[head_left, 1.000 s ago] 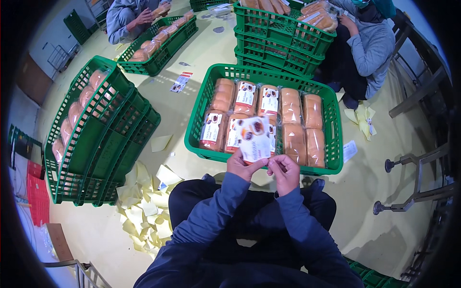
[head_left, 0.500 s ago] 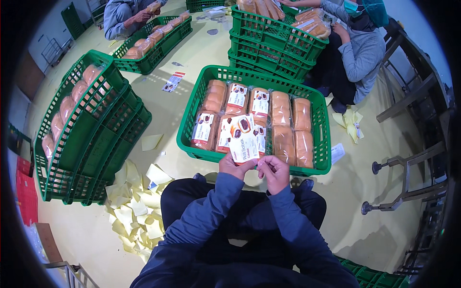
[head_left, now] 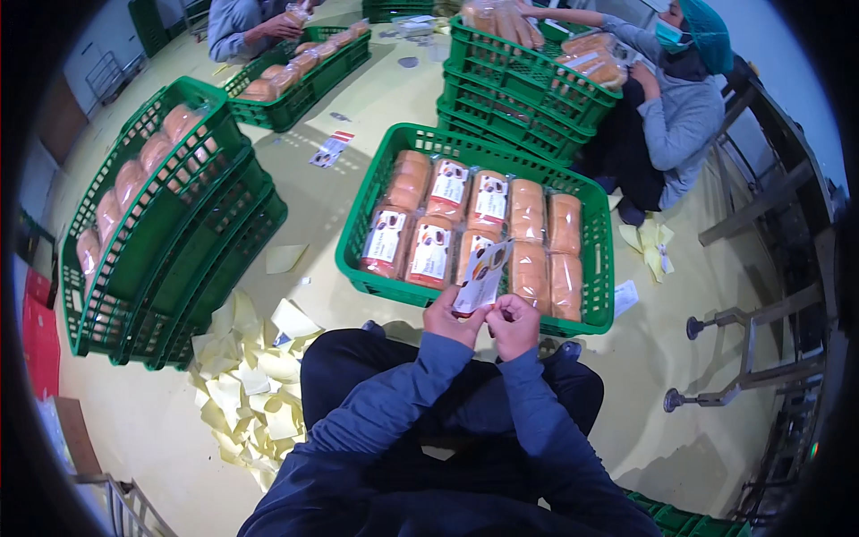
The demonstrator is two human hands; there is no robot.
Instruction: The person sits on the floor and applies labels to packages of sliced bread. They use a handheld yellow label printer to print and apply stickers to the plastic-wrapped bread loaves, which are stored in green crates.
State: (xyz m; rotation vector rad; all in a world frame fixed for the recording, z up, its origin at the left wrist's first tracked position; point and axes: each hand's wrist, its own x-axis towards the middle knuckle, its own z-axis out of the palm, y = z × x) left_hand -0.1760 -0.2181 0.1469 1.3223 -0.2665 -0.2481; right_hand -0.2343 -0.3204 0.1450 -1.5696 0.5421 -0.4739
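Holding label point(head_left: 484, 277) up in front of the near side of the middle crate point(head_left: 599, 268), printed face partly visible, tilted. Left hand point(head_left: 450, 319) has it gripped by the lower left edge, thumb over it. Right hand point(head_left: 514, 326) pinches narrow at the lower right corner, thumb and finger together, right next to left hand.

Behind the label: the crate, green, two rows of five wrapped loaves point(head_left: 530, 273). Stickers visible on three in the near row, two in the far row; two rightmost columns plain, far-left loaf too.

Left of the crossed legs point(head_left: 358, 362): loose heap of pale yellow paper point(head_left: 255, 387) on floor. Beyond it, leaning crate stack point(head_left: 210, 228), loaves in top one. Another printed label point(head_left: 332, 149) lies flat on floor past the middle crate's left side.

Further out: second crate stack point(head_left: 510, 106), grey-sleeved co-worker point(head_left: 677, 134) beside it, one arm over top crate. Another co-worker point(head_left: 237, 31) far left, by a long loaf crate point(head_left: 309, 100).
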